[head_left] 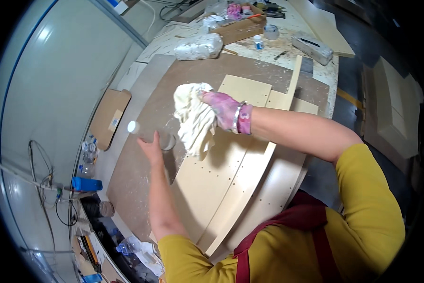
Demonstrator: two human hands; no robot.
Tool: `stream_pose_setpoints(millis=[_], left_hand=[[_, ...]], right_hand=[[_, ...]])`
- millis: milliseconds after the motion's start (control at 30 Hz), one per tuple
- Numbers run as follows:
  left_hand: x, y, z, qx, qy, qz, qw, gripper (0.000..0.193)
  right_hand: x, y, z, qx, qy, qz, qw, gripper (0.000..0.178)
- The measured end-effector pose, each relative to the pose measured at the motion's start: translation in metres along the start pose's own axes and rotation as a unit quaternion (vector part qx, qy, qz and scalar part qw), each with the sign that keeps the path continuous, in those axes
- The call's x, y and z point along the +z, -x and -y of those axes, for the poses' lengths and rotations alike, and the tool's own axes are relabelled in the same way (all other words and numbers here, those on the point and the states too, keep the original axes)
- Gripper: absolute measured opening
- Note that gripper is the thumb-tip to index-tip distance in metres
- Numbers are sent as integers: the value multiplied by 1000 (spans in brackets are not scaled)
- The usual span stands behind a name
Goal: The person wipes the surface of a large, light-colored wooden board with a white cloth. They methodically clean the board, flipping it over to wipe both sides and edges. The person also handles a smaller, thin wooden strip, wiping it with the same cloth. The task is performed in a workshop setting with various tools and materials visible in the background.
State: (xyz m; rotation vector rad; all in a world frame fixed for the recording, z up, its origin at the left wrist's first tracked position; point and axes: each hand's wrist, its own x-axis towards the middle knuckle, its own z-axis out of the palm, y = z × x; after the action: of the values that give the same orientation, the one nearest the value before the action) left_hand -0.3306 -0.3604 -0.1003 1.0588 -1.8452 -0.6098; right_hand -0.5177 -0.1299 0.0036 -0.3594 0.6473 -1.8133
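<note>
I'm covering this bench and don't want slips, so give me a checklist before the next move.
1. Crumpled white fabric cloth held in the right hand: ok.
2. Translucent cylindrical bottle held in the left hand: ok.
3. Both hands gloved: not ok; only the right wears a stained pink glove.
4. Liquid left in the bottle: cannot tell.
5. Cloth clear of the flat cream drilled panels: cannot tell.

Drilled panels [207, 188] lie on a workbench [329, 78] before the wearer. To their left, the left hand [151, 148] grips a bottle [166, 141]; over them, the right hand [226, 111] holds a cloth [193, 118]. At the workbench's far end stands a cardboard box [238, 33], with a tape roll [271, 32] to its right (a wrapped bundle [198, 47] nearer, to its left).
</note>
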Motion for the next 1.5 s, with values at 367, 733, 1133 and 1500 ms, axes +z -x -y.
stream_pose_setpoints(millis=[367,733,1133,1500], left_hand=[[-84,34,-116,93,39,143,985,42],[-74,56,-161,15,245,190,951,50],[-81,40,-259,395,-492,293,718,38],[-81,8,-275,534,-587,235,561,19]], right_hand=[[17,13,4,63,79,-78,992,30],[19,17,1,50,-15,38,998,31],[2,8,-5,28,-2,147,989,30],[27,13,13,171,-80,-36,981,26]])
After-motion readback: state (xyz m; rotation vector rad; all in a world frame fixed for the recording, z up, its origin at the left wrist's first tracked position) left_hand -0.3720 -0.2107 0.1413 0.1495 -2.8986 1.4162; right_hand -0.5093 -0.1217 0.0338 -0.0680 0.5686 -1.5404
